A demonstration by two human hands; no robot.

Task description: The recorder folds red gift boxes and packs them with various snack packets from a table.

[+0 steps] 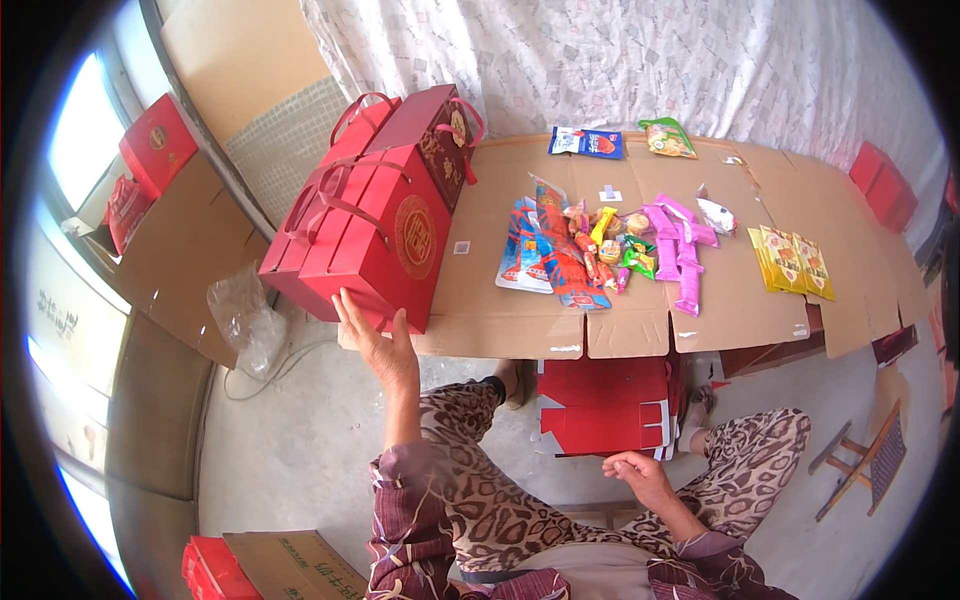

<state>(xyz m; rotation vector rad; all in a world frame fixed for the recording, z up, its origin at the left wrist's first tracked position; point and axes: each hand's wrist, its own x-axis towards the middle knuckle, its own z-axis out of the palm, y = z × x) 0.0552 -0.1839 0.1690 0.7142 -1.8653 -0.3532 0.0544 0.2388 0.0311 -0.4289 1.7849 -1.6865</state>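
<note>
My left hand has its fingers stretched out against the lower front corner of a red gift box. The box stands at the table's left end, with ribbon handles and a round gold emblem on its side. It is packed close with other red boxes, and a dark maroon box sits behind. Above my lap, my right hand is held with curled fingers, and I see nothing in it. Just beyond that hand, below the table edge, are flat red cardboard pieces.
Flattened cardboard covers the table. On it lie blue-red packets, mixed candies, pink wrapped bars, yellow packets, a blue bag and a green bag. A small folding stool stands at right.
</note>
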